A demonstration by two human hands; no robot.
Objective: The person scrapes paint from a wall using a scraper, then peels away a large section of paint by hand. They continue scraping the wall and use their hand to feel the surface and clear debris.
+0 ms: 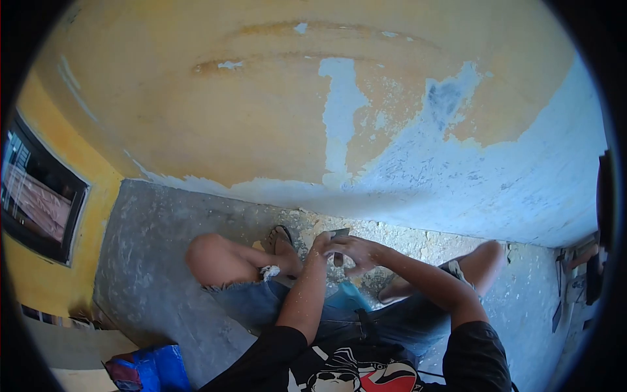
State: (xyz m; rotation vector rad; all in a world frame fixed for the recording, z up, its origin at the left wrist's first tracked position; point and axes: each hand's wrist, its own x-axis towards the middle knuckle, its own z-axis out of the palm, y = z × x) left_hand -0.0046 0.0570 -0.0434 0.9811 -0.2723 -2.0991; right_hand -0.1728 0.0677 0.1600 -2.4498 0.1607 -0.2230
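1. Yellow wall (261, 117), paint peeled in pale patches; flaked grey floor (157, 242) below.
2. Flat-bladed tool (340, 232) between the hands, over the floor.
3. Left hand (321, 244), right hand (359, 251) close together, right fingers curved; exact grips unclear.

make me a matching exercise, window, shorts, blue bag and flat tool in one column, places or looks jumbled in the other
1. window
2. shorts
3. blue bag
4. flat tool

a. at the left hand and right hand
b. set in the yellow wall
c. low in the picture's left corner
d. denim, with frayed hems

Right pairs: 1-b, 2-d, 3-c, 4-a
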